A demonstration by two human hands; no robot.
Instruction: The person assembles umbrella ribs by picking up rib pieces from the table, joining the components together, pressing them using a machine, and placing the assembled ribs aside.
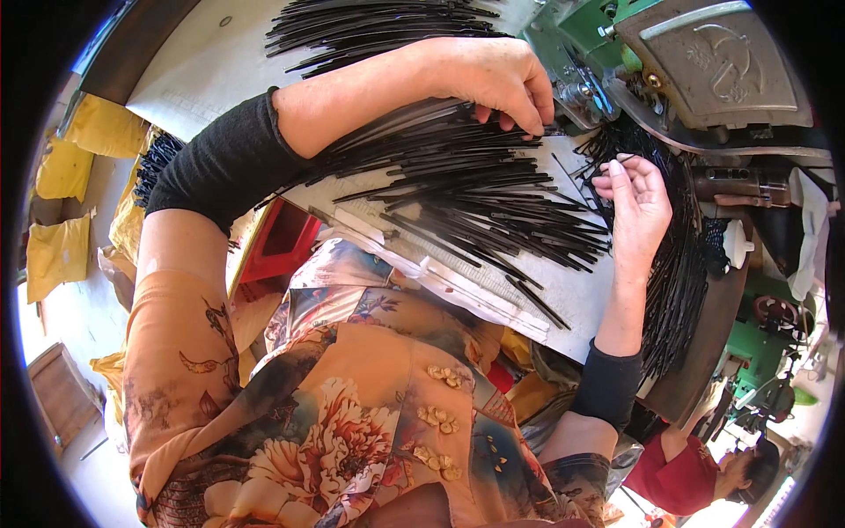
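Many thin black rods (475, 172) lie fanned out on a pale worktable, roughly pointing left to right. My left hand (506, 84) reaches across above them, its fingers bent down and pinched together near their right ends, beside the green machine (572, 84). What that pinch holds is too small to make out. To the right, my right hand (638, 198) has its thumb and forefinger pressed together with the other fingers curled. Something tiny may sit at those fingertips, but I cannot tell what. A dense heap of black rods (673, 308) lies under and beyond this hand.
Another bundle of black rods (378, 31) lies at the table's far side. The machine's metal cover (722, 57) stands at the far right. A white strip (440, 273) runs along the near table edge (537, 326). A person in red (678, 471) is at lower right. Yellow sacks (66, 167) are at left.
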